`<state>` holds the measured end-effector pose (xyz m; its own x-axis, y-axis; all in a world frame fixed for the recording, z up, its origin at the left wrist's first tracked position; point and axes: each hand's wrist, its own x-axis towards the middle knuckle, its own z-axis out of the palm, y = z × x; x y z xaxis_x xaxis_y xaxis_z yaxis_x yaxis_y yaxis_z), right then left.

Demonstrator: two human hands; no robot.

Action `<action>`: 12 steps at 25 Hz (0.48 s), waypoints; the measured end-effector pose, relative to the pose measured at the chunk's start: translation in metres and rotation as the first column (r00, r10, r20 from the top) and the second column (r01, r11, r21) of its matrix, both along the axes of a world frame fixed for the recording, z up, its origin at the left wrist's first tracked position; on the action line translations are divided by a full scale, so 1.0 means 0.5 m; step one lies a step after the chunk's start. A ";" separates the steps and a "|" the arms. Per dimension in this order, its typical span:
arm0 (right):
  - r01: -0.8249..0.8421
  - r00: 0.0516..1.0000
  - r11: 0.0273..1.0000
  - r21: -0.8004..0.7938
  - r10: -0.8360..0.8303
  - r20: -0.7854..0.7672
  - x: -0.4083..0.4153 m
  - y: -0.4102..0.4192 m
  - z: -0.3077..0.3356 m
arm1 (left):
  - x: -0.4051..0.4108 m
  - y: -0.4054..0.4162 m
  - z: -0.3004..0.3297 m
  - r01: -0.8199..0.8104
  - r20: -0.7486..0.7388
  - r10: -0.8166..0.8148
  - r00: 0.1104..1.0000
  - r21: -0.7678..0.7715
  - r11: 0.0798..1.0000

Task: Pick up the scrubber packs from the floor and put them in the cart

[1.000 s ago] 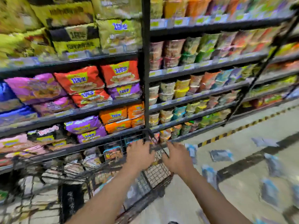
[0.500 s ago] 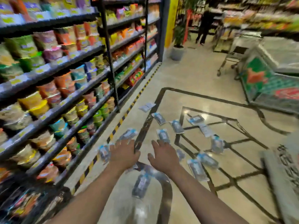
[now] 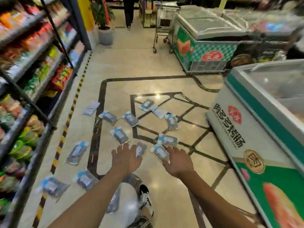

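Both arms are stretched out over the floor (image 3: 148, 68), and the left hand (image 3: 125, 159) hangs with fingers spread and loose, holding nothing, its tips close to the small pack (image 3: 141, 149) lying just at its 1 o'clock; whether they touch I cannot tell. The right hand (image 3: 178, 162) is spread wide too, empty, its fingers just beside the near pack (image 3: 160, 153) at its 10 o'clock. That pack runs its long axis from 10 to 4 o'clock, blue label end pointing up-left.

Beyond the hands, the scrubber packs (image 3: 119, 135) are scattered all over the tile. One at 12 o'clock of the left hand slants 11 to 5. Another pack (image 3: 167, 139) above the right hand lies nearly crosswise, 9 to 3. Farther out a loose row stretches from the pale pack (image 3: 91, 109) at 10 o'clock to the far pack (image 3: 146, 104) at 12. Off at 9 o'clock the left pack (image 3: 77, 153) runs 1 to 7, and more lie at 7 o'clock near the shelving (image 3: 32, 66).

By my read the job has barely begun: a dozen or so packs on the floor, none in hand. The person's own cart is out of shot; only a distant trolley (image 3: 165, 18) stands at 12 o'clock beside the freezer (image 3: 205, 46). A shoe (image 3: 145, 199) shows below, with the near freezer (image 3: 256, 137) at 3 o'clock
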<state>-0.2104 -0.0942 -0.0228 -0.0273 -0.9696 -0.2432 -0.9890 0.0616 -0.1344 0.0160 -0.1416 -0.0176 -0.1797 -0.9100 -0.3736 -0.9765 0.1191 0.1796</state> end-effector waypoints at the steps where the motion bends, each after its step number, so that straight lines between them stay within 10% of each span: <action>1: 0.026 1.000 1.000 0.000 -0.026 -0.010 -0.018 -0.031 -0.013 | -0.015 -0.038 -0.007 0.016 -0.005 -0.016 1.000 0.018 1.000; 12: 0.068 0.995 0.998 0.000 -0.068 -0.075 -0.105 -0.428 -0.112 | -0.103 -0.417 -0.119 0.027 -0.016 -0.028 0.999 -0.032 0.999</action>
